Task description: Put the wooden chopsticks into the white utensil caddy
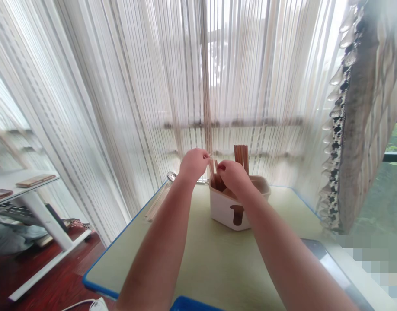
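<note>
A utensil holder (225,214), white outside and brown inside, stands on the table with a dark brown patch on its front. Pale thin chopsticks (212,167) rise from its left compartment, and my left hand (194,165) is pinched on their upper ends. My right hand (233,173) reaches over the holder's front rim, fingers closed beside these sticks; what they hold is hidden. A bundle of brown chopsticks (241,157) stands upright at the back of the holder. More pale sticks (158,202) lie on the table, partly behind my left forearm.
A metal slotted spoon (171,176) lies at the table's far left edge. The pale table (205,259) has a blue border. A blue object (193,304) shows at the near edge, a dark flat item (318,252) at right. Sheer curtains (146,86) hang behind; a white desk (43,183) stands left.
</note>
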Demonstrator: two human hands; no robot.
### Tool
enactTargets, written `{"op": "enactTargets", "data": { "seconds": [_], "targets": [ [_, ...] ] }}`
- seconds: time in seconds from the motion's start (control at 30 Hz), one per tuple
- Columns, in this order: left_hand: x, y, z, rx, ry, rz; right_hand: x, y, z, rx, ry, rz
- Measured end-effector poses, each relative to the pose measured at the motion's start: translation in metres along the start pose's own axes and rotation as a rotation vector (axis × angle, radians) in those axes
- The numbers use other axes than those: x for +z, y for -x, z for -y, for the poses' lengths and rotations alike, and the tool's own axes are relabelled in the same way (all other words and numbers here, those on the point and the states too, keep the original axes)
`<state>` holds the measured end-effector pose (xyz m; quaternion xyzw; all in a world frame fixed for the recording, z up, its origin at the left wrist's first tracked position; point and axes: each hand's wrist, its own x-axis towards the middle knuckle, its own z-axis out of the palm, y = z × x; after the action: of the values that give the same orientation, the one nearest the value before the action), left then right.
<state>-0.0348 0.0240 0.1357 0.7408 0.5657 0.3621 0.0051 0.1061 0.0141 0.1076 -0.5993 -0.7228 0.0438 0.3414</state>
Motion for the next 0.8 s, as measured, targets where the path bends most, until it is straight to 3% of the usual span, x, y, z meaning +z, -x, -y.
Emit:
{"op": "enactTargets", "data": {
  "seconds": [0.23, 0.53, 0.67, 0.8],
  "targets": [
    [0.001, 0.005, -0.014, -0.052, -0.124, 0.044, 0.005, 0.0, 0.0, -0.013, 0.004, -0.028],
    [0.004, -0.001, -0.001, -0.099, -0.005, 0.107, 0.005, 0.001, 0.0, -0.016, 0.032, -0.015],
    [0.005, -0.001, -0.001, -0.105, 0.015, 0.164, 0.001, 0.002, 0.002, -0.026, 0.027, -0.008],
    [-0.001, 0.001, -0.005, -0.134, 0.028, 0.149, -0.007, 0.007, 0.009, -0.062, 0.051, -0.054]
  ]
}}
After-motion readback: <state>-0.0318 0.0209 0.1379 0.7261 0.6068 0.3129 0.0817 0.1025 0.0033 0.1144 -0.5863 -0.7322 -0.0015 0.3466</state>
